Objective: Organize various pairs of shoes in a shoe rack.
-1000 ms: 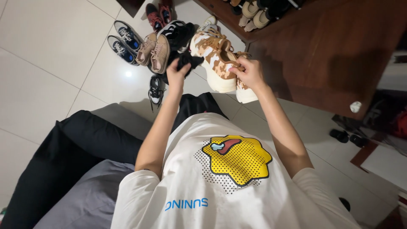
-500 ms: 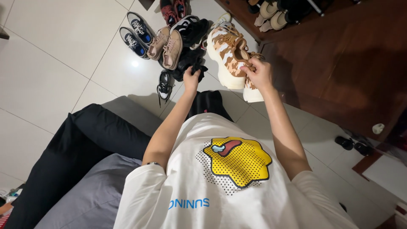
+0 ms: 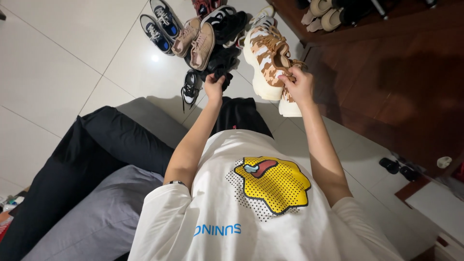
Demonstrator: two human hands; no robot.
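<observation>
a: camouflage sneaker [image 3: 265,60] — brown, tan and cream, thick cream sole — sits higher and further right in the view than a second ago. the hands hardly shift on it, so it looks like the head tips, not the shoe.

b: and the grip?

a: right hand [image 3: 298,87] is closed on the heel collar, the shoe held up above the white tiled floor [image 3: 58,63], toe pointing away. left hand [image 3: 214,88] is clenched around a black cloth [image 3: 223,73], just beside the sneaker's inner side, not touching it.

b: behind?

a: the pile of shoes [image 3: 198,34].
</observation>
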